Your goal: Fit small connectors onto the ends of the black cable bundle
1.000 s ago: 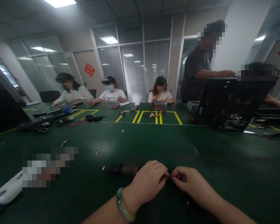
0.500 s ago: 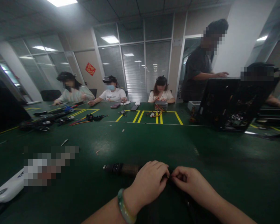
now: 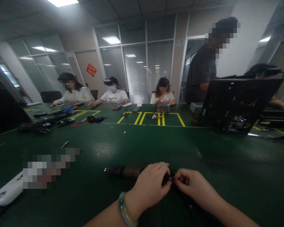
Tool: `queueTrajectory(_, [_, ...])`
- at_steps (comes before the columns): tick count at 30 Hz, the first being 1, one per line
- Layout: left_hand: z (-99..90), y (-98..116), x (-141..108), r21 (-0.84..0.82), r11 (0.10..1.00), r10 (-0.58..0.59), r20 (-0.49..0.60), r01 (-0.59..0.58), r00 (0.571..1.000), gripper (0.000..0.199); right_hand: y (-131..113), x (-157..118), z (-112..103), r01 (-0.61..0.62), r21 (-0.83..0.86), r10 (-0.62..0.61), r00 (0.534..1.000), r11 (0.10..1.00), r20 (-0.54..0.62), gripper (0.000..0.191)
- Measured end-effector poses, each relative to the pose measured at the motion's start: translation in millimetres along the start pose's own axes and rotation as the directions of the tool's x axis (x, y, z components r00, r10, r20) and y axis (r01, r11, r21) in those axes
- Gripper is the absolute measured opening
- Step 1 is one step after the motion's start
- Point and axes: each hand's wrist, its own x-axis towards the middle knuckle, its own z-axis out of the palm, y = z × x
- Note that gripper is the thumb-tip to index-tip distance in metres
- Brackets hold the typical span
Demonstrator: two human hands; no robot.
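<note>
The right hand (image 3: 191, 181) pinches a small, dark, shiny-ended piece (image 3: 170, 179) beside the loosely parted left hand (image 3: 149, 183), left of which lies a brown-black cylindrical tool (image 3: 125, 172).

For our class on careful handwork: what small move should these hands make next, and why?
Perhaps the left hand should close its thumb and forefinger on the small shiny piece: they look parted beside it, while the right hand seems to pinch its other side.

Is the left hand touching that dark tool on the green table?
Cannot tell. In the head view, the left hand overlaps part of the dark tool, hiding any contact or gap between them.
</note>
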Motion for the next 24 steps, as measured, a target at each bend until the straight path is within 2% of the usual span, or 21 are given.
queueTrajectory(3, [-0.5, 0.7, 0.0, 0.020, 1.000, 0.022, 0.020, -0.022, 1.000, 0.012, 0.3, -0.3, -0.2, 0.002, 0.003, -0.002, 1.000, 1.000, -0.006, 0.011])
queueTrajectory(6, [-0.5, 0.8, 0.5, 0.045, 0.997, 0.058, 0.038, -0.060, 0.998, 0.014, 2.2, -0.1, 1.2, -0.001, 0.012, 0.001, 1.000, 1.000, 0.001, 0.011])
queueTrajectory(12, [-0.1, 1.1, -0.2, 0.024, 1.000, 0.009, 0.004, -0.009, 1.000, 0.017, 5.3, 1.3, 1.9, 0.005, 0.025, -0.005, 1.000, 1.000, 0.004, 0.011])
queueTrajectory(15, [-1.5, 1.8, 0.1, 0.037, 0.999, 0.035, 0.029, -0.036, 0.999, 0.010, 4.9, 1.3, 1.0, 0.005, 0.012, -0.005, 1.000, 1.000, -0.001, 0.011])
queueTrajectory(17, [-2.5, 2.3, 0.4, 0.039, 0.997, 0.057, 0.042, -0.059, 0.997, 0.013, 4.5, 1.1, 1.3, 0.006, 0.012, -0.006, 1.000, 1.000, -0.003, 0.011])
queueTrajectory(21, [-2.5, 2.5, 0.3, 0.018, 0.999, 0.029, 0.020, -0.029, 0.999, 0.019, 4.3, 0.9, 2.5, 0.005, 0.019, -0.005, 1.000, 1.000, 0.008, 0.011])
queueTrajectory(24, [-1.2, 1.4, 0.2, 0.012, 1.000, 0.024, 0.020, -0.024, 1.000, 0.013, 4.6, 1.2, 2.5, 0.000, 0.004, 0.000, 1.000, 1.000, 0.009, 0.011])
